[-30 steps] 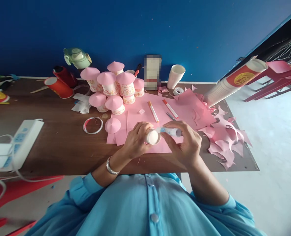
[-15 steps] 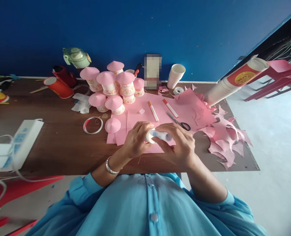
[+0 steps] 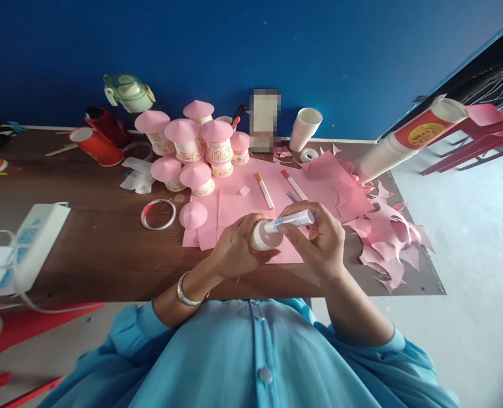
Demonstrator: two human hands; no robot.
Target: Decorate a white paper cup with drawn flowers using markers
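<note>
My left hand [image 3: 238, 242] is closed around the side of a small white paper cup [image 3: 258, 241], its round end turned up toward me. My right hand [image 3: 321, 241] grips a white glue stick [image 3: 294, 220] with blue print, slanted across the cup. The stick's lower end meets the cup's upper edge; the exact contact is hard to make out. Under both hands lie pink paper sheets [image 3: 234, 209]. Left of them rests a loose pink paper cone [image 3: 193, 215]. Behind it stand several decorated cups with pink cone roofs [image 3: 183, 131].
Two markers [image 3: 264, 191] and scissors [image 3: 292, 197], partly hidden by my right hand, lie on the paper. Pink scraps [image 3: 389, 243] and a long cup stack [image 3: 408, 139] are at right. A tape roll [image 3: 158, 214] and a power strip [image 3: 36, 243] are at left.
The glue stick has swung from lying nearly level beside the cup to slanting up over its edge. My right hand has shifted slightly right, and more of the cup's end shows.
</note>
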